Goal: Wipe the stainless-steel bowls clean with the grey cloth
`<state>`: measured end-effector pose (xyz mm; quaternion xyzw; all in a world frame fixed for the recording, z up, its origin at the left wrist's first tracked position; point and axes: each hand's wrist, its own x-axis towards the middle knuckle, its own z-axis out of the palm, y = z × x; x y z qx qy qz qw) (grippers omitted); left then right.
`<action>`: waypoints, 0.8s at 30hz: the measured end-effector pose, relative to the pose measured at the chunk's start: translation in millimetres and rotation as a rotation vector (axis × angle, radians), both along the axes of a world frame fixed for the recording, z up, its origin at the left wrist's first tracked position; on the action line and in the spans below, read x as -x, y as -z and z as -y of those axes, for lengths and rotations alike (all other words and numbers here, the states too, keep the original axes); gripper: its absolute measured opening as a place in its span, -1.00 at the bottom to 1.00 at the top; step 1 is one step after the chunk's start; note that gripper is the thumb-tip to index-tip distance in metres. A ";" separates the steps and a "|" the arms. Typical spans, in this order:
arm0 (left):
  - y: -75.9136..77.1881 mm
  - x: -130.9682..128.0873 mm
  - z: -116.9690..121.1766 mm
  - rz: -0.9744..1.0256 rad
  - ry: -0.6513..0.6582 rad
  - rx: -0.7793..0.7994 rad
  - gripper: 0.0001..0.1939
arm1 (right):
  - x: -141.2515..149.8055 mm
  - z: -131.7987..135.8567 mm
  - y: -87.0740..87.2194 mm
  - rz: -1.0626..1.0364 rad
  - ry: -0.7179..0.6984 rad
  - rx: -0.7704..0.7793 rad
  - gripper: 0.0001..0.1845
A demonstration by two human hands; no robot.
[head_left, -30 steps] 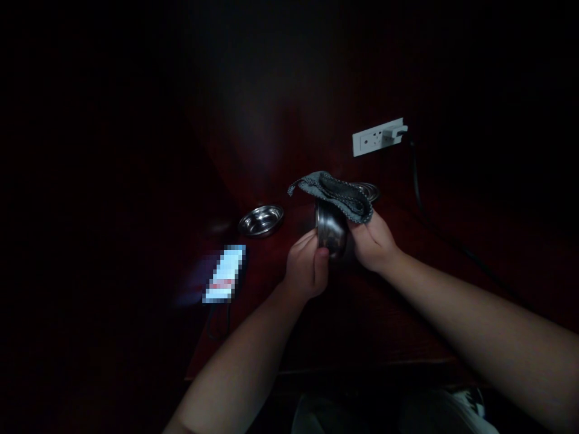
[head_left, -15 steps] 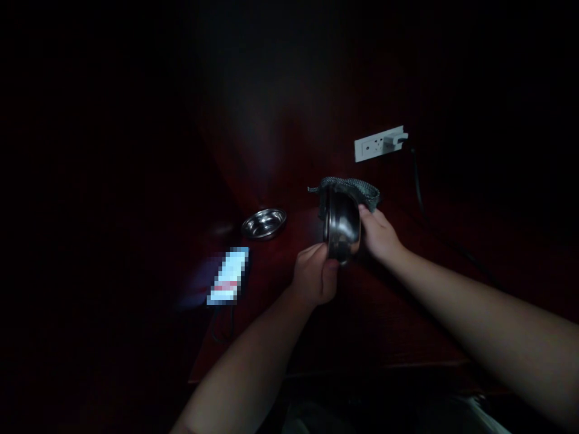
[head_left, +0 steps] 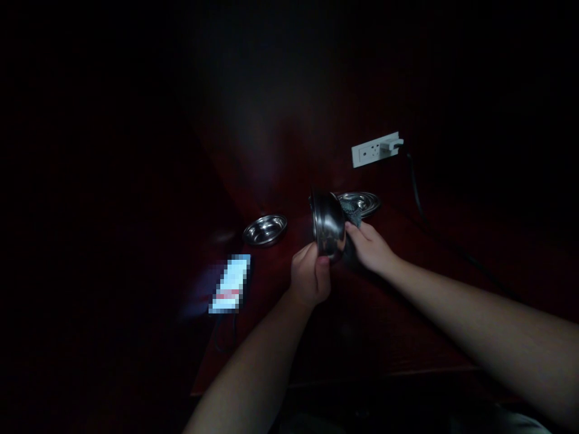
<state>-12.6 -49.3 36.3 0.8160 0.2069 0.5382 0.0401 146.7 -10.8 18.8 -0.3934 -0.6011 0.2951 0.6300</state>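
Left hand (head_left: 310,274) is gripping an upended metal bowl (head_left: 330,226) at its near edge, forearm slanting in; right hand (head_left: 371,247), fingers curled, is pressing cloth (head_left: 351,212) against its right side.

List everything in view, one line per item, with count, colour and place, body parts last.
Metal bowl: one, silver, tilted on its side in the left hand
Cloth: one, grey, in the right hand against the bowl
Shallow dish: one, silver, table's left
Round metalware: count unclear, silver, behind the cloth
Lit screen: one, pale blue, left edge
Thin cord: count unclear, dark, below screen
Socket panel: one, white, upright surface behind
Plug: one, white, in panel
Cable: one, black, below plug
Table: one, dark red, beneath
Left hand, right hand: two, bare, centre
Forearms: two, bare, lower edge
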 end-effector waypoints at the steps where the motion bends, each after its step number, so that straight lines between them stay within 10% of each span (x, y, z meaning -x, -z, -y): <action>1: -0.6 -0.3 -0.5 0.011 -0.004 0.003 -0.61 | 1.2 2.0 -0.1 0.019 -0.024 -0.001 -0.63; 24: 9.6 -0.4 -17.4 0.047 -0.184 0.104 -0.61 | 17.8 27.8 -3.5 0.180 -0.194 -0.037 -0.64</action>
